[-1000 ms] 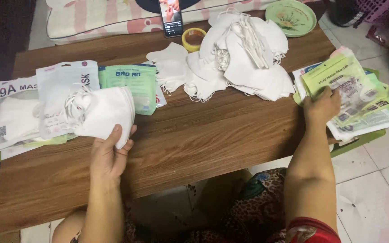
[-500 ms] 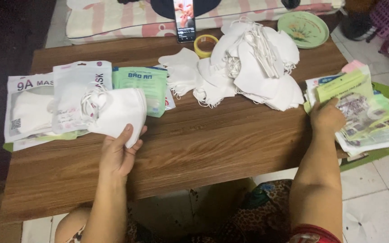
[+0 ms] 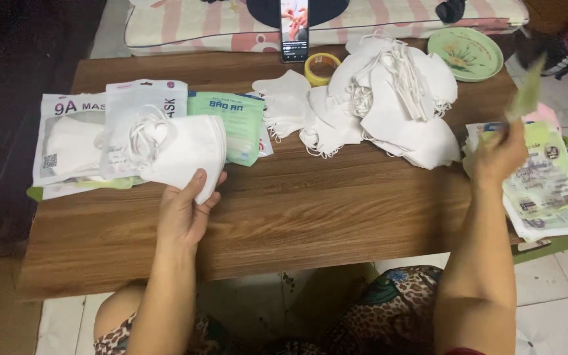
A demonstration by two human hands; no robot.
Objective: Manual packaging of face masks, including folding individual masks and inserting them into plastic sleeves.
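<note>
Pouch (image 3: 528,92) now lifted off the stack (image 3: 553,190) in my right hand (image 3: 499,156), pinched and blurred; earlier that hand lay flat there. My left hand (image 3: 185,212) still grips the masks (image 3: 182,154) on the table (image 3: 310,204).

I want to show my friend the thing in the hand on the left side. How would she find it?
Start at the brown wooden table and look toward its left end, where flat packets lie. The left hand holds a stack of folded white masks by its lower edge. Unlike the loose pile of masks farther right, this stack is neat, with its ear loops bunched together.
</note>
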